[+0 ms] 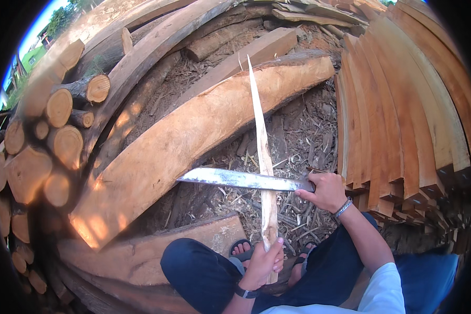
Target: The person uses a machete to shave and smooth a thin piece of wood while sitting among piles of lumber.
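Observation:
My left hand [265, 260] is closed round the lower end of a long, pale wooden stick [268, 206], which points away from me and narrows to a thin sharp tip. In my right hand [324, 191] is the handle of a machete [235, 178], gripped by closed fingers. Its broad, worn metal blade lies level across the stick, above my left hand, with the tip toward the left. From this angle I cannot tell how deep the edge sits against the wood. The machete's handle is mostly hidden by my fingers.
A thick curved slab [193, 131] lies beyond the blade, another slab [157, 251] by my left knee. Round logs [58, 107] are stacked at the left. Curved boards [392, 115] stand in rows at the right. Shavings [293, 214] cover the ground near my sandalled feet.

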